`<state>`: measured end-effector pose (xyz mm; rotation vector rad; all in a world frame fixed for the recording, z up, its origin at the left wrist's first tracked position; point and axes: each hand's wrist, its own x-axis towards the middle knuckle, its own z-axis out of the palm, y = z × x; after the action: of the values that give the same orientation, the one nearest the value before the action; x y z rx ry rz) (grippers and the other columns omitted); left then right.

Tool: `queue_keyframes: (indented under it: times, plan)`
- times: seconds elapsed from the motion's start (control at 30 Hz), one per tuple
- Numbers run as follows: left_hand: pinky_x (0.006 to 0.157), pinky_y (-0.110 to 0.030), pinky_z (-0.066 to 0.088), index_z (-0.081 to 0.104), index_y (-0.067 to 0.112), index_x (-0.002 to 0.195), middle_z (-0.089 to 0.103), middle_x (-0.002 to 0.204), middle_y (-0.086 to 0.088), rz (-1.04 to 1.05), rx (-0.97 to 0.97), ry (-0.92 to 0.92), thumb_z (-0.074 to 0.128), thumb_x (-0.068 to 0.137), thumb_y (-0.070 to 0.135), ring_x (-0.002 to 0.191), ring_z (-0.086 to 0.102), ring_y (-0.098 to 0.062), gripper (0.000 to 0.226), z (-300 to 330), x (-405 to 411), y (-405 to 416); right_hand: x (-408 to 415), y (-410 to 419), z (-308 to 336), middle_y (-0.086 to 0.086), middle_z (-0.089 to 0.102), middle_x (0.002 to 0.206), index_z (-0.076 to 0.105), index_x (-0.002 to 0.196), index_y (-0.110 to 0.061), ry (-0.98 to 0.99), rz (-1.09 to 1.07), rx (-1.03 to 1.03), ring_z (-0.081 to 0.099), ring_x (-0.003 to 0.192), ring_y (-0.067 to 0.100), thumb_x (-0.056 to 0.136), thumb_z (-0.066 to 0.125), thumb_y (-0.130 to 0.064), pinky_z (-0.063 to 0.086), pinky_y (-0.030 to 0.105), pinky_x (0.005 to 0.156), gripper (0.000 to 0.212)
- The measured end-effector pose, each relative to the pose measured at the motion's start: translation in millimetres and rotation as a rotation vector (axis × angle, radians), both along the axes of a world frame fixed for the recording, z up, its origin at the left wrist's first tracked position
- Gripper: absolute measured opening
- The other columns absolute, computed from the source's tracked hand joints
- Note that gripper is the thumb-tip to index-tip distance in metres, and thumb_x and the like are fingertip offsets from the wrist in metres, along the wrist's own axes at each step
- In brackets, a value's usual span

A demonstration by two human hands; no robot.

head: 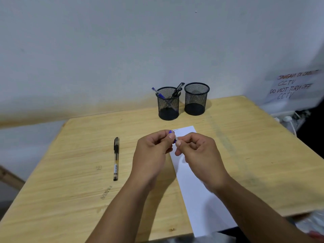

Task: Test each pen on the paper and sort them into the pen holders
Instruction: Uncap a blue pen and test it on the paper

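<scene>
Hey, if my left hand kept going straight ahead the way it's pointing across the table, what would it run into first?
Probably the left black mesh pen holder, the one holding pens. The left hand, pinching a blue pen with the right hand, points roughly toward it over bare wooden table; depth is unclear.

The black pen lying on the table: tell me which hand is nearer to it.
Left. The left hand is just right of the black pen; the right hand is farther right, over the paper.
</scene>
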<state>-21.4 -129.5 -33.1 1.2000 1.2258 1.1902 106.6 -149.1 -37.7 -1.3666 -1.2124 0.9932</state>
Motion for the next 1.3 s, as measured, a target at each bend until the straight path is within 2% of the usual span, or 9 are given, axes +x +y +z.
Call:
queue_keyframes:
  times: [0.2, 0.33, 0.47, 0.57, 0.67, 0.77, 1.0, 1.1, 1.3]
  plan:
    - [0.096, -0.041, 0.053, 0.079, 0.026, 0.089, 0.076, 0.087, 0.003, 0.026, -0.014, -0.004, 0.068, 0.091, 0.023, 0.079, 0.066, -0.010, 0.011, -6, 3, 5, -1, 3, -4, -0.005, 0.066, 0.061, 0.071, 0.076, -0.019, -0.006, -0.027, 0.001, 0.051, 0.050, 0.000, 0.091, 0.066, -0.023, 0.039, 0.022, 0.059, 0.017]
    - [0.096, -0.039, 0.053, 0.079, 0.030, 0.083, 0.077, 0.090, 0.004, 0.017, -0.020, -0.001, 0.068, 0.091, 0.023, 0.090, 0.070, -0.014, 0.015, -4, 4, 9, 0, 2, -9, -0.013, 0.062, 0.057, 0.076, 0.089, -0.031, 0.055, -0.033, -0.003, 0.053, 0.054, 0.000, 0.092, 0.065, -0.027, 0.042, 0.022, 0.061, 0.012]
    - [0.090, -0.039, 0.055, 0.079, 0.026, 0.089, 0.075, 0.084, 0.003, 0.044, -0.006, 0.004, 0.070, 0.089, 0.024, 0.074, 0.063, -0.012, 0.009, -2, 1, 19, 1, 3, -10, -0.015, 0.071, 0.073, 0.074, 0.108, -0.037, 0.065, 0.026, -0.034, 0.055, 0.057, -0.001, 0.096, 0.059, -0.027, 0.041, 0.021, 0.063, 0.021]
    - [0.081, -0.036, 0.054, 0.080, 0.022, 0.086, 0.065, 0.068, 0.004, 0.109, -0.033, -0.014, 0.070, 0.088, 0.020, 0.065, 0.052, -0.015, 0.011, -6, -4, 32, 2, 6, -14, -0.012, 0.073, 0.085, 0.071, 0.111, -0.043, 0.132, 0.042, -0.107, 0.047, 0.058, 0.009, 0.098, 0.051, -0.018, 0.044, 0.027, 0.062, 0.035]
    - [0.076, -0.035, 0.050, 0.077, 0.009, 0.082, 0.053, 0.064, 0.002, 0.152, -0.109, -0.059, 0.072, 0.086, 0.028, 0.061, 0.047, -0.015, 0.020, -13, -17, 47, 7, 8, -19, -0.005, 0.071, 0.092, 0.067, 0.117, -0.041, 0.188, 0.037, -0.135, 0.048, 0.058, 0.012, 0.097, 0.048, -0.010, 0.047, 0.025, 0.062, 0.041]
    - [0.076, -0.036, 0.050, 0.075, 0.002, 0.079, 0.055, 0.062, 0.001, 0.191, -0.161, -0.042, 0.072, 0.085, 0.029, 0.058, 0.049, -0.014, 0.027, -21, -28, 57, 12, 8, -22, 0.004, 0.072, 0.097, 0.064, 0.122, -0.035, 0.264, 0.021, -0.133, 0.055, 0.060, 0.011, 0.096, 0.052, -0.004, 0.057, 0.028, 0.068, 0.042]
    - [0.059, -0.029, 0.042, 0.073, 0.012, 0.067, 0.060, 0.058, -0.001, 0.297, -0.094, 0.400, 0.071, 0.082, 0.040, 0.056, 0.051, -0.019, 0.032, -27, -52, 68, 21, 8, -25, 0.016, 0.074, 0.092, 0.071, 0.113, -0.023, 0.332, 0.002, -0.118, 0.068, 0.065, 0.019, 0.090, 0.067, -0.005, 0.061, 0.036, 0.069, 0.030]
    - [0.051, -0.025, 0.036, 0.073, 0.009, 0.066, 0.064, 0.060, 0.002, 0.314, -0.076, 0.536, 0.070, 0.085, 0.036, 0.053, 0.048, -0.019, 0.033, -26, -59, 74, 24, 10, -27, 0.013, 0.075, 0.090, 0.073, 0.112, -0.020, 0.289, -0.029, -0.131, 0.072, 0.067, 0.020, 0.089, 0.069, -0.009, 0.061, 0.036, 0.068, 0.025]
    - [0.054, -0.023, 0.045, 0.076, 0.015, 0.068, 0.072, 0.072, 0.006, 0.311, -0.025, 0.684, 0.065, 0.087, 0.034, 0.067, 0.064, -0.014, 0.028, -27, -61, 83, 29, 16, -29, 0.001, 0.077, 0.095, 0.075, 0.107, -0.023, 0.255, -0.042, -0.128, 0.075, 0.077, 0.023, 0.095, 0.061, -0.015, 0.062, 0.035, 0.072, 0.020]
